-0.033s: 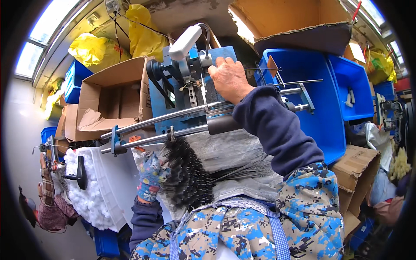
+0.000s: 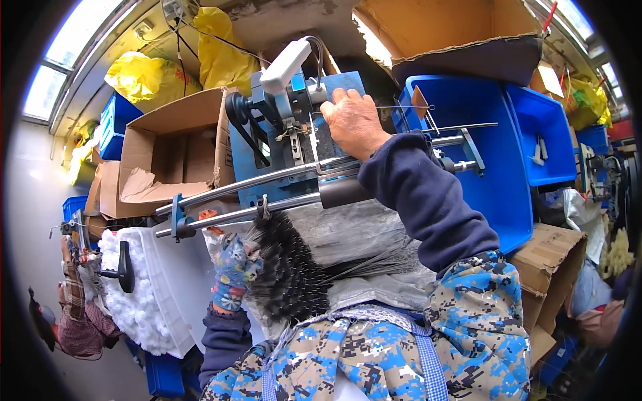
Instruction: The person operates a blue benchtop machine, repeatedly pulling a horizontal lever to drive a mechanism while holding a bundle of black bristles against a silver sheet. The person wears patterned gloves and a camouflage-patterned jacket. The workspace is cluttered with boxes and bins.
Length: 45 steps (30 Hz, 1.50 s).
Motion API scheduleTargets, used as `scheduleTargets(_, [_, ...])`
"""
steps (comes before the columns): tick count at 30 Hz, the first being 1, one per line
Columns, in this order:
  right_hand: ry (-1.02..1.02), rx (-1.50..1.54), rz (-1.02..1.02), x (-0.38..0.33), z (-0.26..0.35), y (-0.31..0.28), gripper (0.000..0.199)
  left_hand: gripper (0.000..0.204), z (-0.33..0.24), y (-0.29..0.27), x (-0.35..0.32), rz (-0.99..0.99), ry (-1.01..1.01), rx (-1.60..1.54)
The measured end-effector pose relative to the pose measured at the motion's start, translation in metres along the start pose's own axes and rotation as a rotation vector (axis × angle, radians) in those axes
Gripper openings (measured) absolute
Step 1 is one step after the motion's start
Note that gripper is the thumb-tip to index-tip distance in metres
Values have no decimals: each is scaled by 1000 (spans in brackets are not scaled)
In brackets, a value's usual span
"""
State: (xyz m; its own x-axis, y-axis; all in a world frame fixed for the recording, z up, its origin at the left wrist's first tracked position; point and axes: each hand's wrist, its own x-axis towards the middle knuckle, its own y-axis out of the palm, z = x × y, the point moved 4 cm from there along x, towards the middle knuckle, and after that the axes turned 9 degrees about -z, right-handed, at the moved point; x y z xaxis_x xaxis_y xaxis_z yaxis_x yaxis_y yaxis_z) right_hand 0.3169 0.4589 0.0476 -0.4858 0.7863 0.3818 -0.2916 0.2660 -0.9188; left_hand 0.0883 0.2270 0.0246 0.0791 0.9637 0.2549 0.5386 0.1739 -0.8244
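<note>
A blue bench machine with steel guide rods and a white lamp head stands in front of me. Bare, my right hand rests on its middle with the fingers curled down; what they grip is hidden beneath the hand. Out to the right of that hand runs a thin wire rod with a looped end. In a flowered glove, my left hand is closed at the left edge of a thick bundle of black-bristled wire brushes. The brushes lie on a grey sheet over my lap, their wire stems pointing right.
An open cardboard box stands left of the machine, and large blue bins stand on the right. A white tray of fluffy white pieces lies at left, near another person. Another cardboard box sits by my right elbow.
</note>
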Motion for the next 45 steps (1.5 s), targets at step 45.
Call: scheduleTargets(45, [119, 171, 95, -30, 18, -5, 63, 19, -36, -18, 12, -239, -110, -111])
